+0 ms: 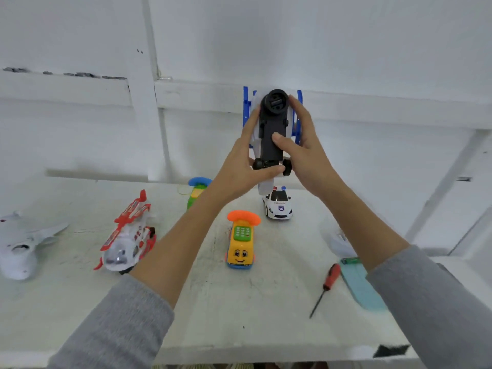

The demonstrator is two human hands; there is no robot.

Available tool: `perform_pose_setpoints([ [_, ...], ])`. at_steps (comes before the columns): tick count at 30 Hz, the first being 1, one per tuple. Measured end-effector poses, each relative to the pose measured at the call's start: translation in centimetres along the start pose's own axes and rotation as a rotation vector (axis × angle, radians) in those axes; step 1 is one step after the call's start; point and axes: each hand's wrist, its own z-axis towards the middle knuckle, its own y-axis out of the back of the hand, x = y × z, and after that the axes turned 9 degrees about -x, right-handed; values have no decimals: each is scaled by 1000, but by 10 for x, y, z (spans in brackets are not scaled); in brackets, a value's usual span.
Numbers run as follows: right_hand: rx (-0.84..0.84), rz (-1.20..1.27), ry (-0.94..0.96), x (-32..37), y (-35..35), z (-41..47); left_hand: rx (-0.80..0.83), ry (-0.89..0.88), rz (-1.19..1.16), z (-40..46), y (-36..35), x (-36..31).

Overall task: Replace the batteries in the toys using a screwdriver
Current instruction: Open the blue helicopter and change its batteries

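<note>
Above the white table [239, 315], both hands grip a blue-and-white toy plane [271, 129] belly-up, left hand [239, 166] near what seems its wheels, right hand [303, 150] thumb on the black underside, screwdriver [326, 288] lying below.

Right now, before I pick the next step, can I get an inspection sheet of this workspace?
Surface: white table, scuffed.
Job's things: blue-and-white toy held up, black underside facing the camera; red-handled screwdriver lying untouched at right.
Clutter: red-and-white plane, white shark toy, yellow phone car, police car, teal tray.
Hands: left hand and right hand both grip the toy.
Cables: nothing seen.
Surroundings: white wall.
</note>
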Motion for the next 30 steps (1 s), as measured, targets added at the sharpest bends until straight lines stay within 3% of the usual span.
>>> perform_pose_setpoints([
  [7,61,31,-71,-22,63,-24,-21,139,36,-29,-76,18],
  [21,164,110,-291,-78,94,-65,-1,345,-100,-82,-123,48],
  [30,231,-108,-263,-95,117,-75,-16,404,-111,-99,-143,63],
])
